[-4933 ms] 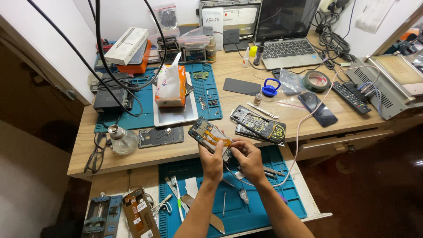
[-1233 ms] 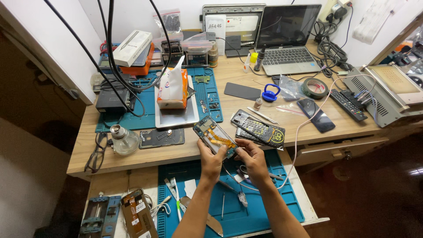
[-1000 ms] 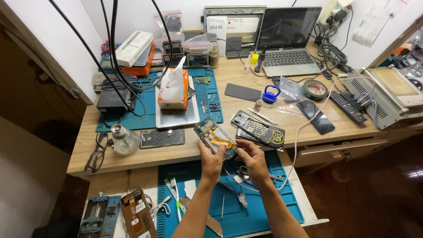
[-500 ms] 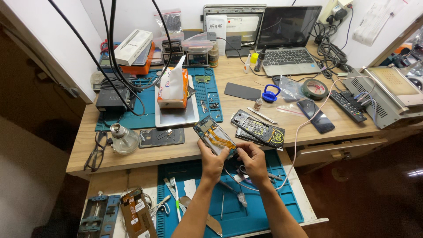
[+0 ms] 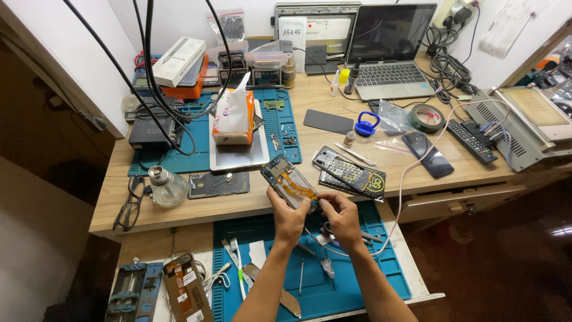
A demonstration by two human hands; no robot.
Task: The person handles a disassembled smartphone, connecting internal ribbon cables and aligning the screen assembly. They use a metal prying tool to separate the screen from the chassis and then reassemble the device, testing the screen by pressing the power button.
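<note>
Gripping the near end of an opened phone (image 5: 290, 183), my left hand (image 5: 288, 216) has its fingers curled round the phone's lower edge, thumb on top; the phone tilts up off the desk edge with its back off, orange flex cable showing. My right hand (image 5: 341, 216) sits just to the right, fingertips pinched together at the phone's near right corner. I cannot tell what, if anything, they pinch: something thin may be there, but it is too small and half covered by the knuckles.

Beneath both wrists lies a blue mat (image 5: 381, 271) in a pulled-out drawer, with tweezers and other slim tools partly hidden under my forearms. A thin pale cable (image 5: 398, 197) loops from the desk down behind the right hand; its near end is lost there.

Just right of the phone, a second phone body (image 5: 351, 173) with a yellow-patterned inside lies flat on the wooden desk (image 5: 238, 206). Further left are a dark back cover (image 5: 218, 184), a glass bulb-shaped flask (image 5: 167, 186) and spectacles (image 5: 131, 203). At the far side stand a tissue pack (image 5: 233, 113) and a laptop (image 5: 387, 53), its screen dark. At the near left, another opened phone (image 5: 187, 286) is cut off by the frame's edge.
</note>
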